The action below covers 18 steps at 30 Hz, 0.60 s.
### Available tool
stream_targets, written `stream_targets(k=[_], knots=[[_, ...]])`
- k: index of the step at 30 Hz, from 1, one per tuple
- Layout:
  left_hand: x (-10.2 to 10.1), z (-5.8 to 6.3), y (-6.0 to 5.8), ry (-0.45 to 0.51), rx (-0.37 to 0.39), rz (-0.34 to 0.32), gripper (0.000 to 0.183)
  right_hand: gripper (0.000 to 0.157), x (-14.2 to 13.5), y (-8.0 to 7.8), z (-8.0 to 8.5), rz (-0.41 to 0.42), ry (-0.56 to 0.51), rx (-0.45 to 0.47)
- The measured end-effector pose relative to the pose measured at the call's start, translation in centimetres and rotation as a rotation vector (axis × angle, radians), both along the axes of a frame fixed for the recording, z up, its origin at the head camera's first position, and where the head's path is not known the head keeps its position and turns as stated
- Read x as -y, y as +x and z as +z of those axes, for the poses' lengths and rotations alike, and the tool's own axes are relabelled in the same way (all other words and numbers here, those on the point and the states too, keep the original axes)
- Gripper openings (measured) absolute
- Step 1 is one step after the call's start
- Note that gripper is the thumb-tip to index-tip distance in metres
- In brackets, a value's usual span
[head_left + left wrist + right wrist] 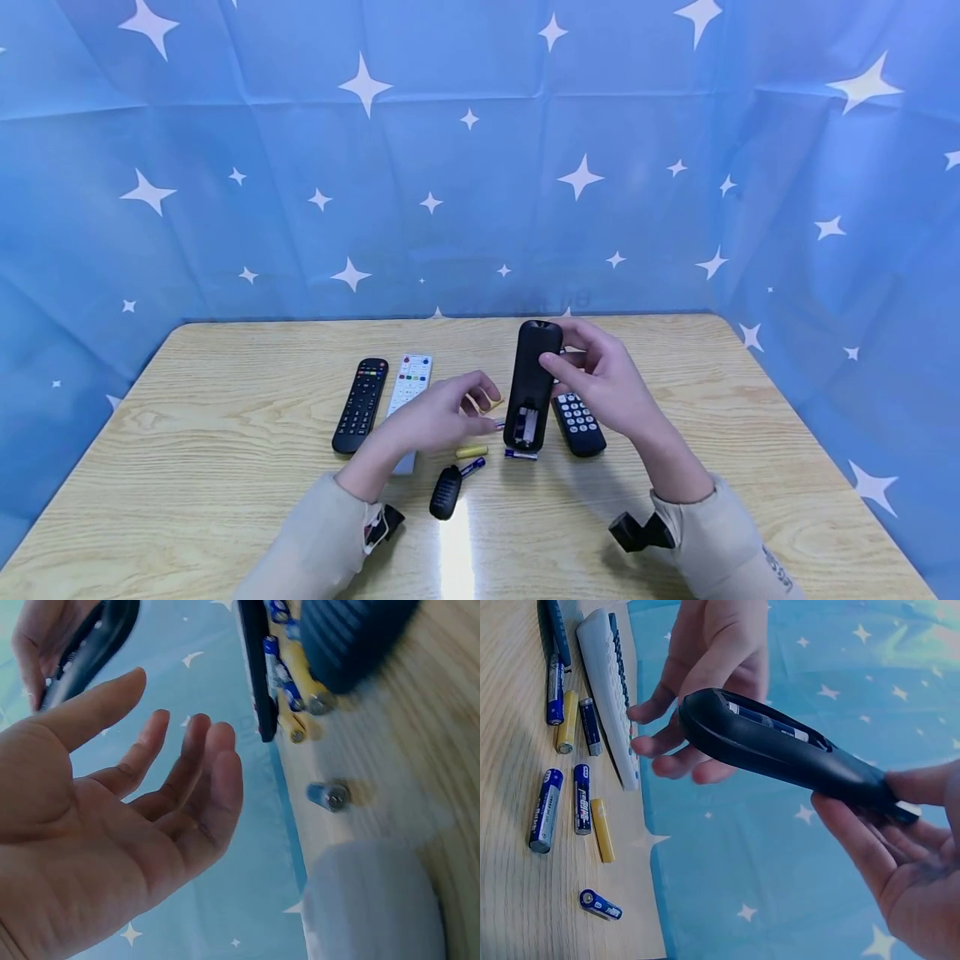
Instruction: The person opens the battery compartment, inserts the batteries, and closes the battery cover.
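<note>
My right hand [607, 383] holds a black remote control [534, 362] up off the table, pinched near its far end between thumb and fingers. Its back is turned toward the head camera and the battery compartment is uncovered. Inside lies a battery [769, 724]; whether there is a second cannot be told. To the left, my left hand [442, 412] hovers with loosely bent fingers, and its palm is bare in the left wrist view. Under and around the hands lie several loose batteries, among them a yellow battery [471, 452] and a blue battery [521, 455].
A small black ribbed cover [446, 493] lies near a blue battery [473, 467]. A white remote [414, 375], partly behind the left forearm, and a black remote [362, 404] lie to the left. Another remote with white buttons [579, 425] lies beneath the right hand.
</note>
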<state>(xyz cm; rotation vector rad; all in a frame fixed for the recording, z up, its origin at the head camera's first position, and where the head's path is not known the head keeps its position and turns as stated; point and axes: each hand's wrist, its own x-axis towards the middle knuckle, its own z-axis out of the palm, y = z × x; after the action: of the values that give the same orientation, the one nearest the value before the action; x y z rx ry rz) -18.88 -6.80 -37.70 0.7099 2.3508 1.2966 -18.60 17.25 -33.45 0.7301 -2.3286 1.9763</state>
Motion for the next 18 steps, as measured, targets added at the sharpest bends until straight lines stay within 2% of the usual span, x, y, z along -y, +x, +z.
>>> stream_targets(k=[5,13,18], knots=[[-0.2,-0.8,-0.7,-0.079,-0.013,0.01,0.025,0.035,-0.1,0.0,0.1,-0.004,0.01,0.012],[-0.8,-1.2,-0.9,-0.338,-0.155,0.026,0.031,0.035,-0.2,0.0,0.1,-0.012,0.046,0.009],[-1.1,-1.4,-1.1,-0.4,-0.18,0.044,0.031,0.034,-0.2,0.0,0.2,-0.016,0.059,0.009]])
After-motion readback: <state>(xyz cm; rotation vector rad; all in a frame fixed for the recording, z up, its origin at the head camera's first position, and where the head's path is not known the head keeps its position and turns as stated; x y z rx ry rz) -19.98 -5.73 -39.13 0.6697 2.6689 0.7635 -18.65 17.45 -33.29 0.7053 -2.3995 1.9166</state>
